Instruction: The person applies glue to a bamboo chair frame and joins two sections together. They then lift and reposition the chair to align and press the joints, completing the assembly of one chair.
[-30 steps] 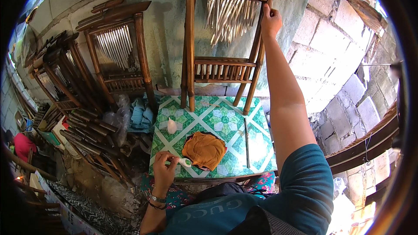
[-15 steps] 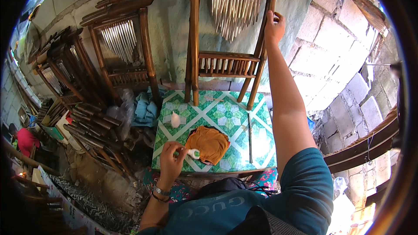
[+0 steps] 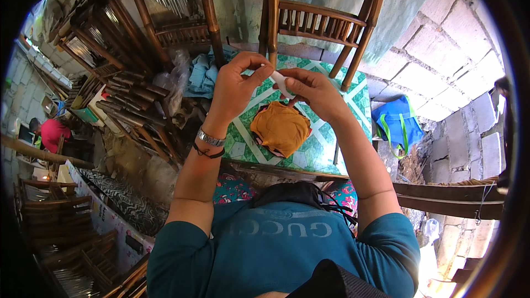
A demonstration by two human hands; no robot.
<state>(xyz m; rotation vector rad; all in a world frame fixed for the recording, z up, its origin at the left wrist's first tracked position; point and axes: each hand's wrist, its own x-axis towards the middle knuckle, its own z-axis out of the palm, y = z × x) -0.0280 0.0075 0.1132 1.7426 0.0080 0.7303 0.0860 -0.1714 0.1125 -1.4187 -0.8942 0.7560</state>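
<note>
Above the table, my right hand (image 3: 316, 92) is wrapped round a small white squeeze bottle (image 3: 282, 84), tilted with its narrow tip to the upper left. My left hand (image 3: 238, 80) pinches at that tip, and its fingers partly cover it; whether a cap is there I cannot see. Below both hands lies a round mustard cloth pad (image 3: 280, 129) on the green-and-white patterned table (image 3: 240, 144). Standing at the table's far side is a brown bamboo frame (image 3: 320, 25) hung with metal chime rods. A thin dark stick (image 3: 336, 153) shows beside my right forearm.
More chime frames (image 3: 179, 30) lean to the left, above a stack of bamboo pieces (image 3: 132, 96). Beside them are a clear plastic bag (image 3: 178, 80) and blue cloth (image 3: 204, 74). A blue bag (image 3: 398, 121) with green handles sits right of the table. Someone in red (image 3: 55, 134) is far left.
My right hand has left the bamboo frame's post and come down to hold the bottle. My left hand has risen from near the cloth pad to the bottle's tip. The view has tilted lower.
</note>
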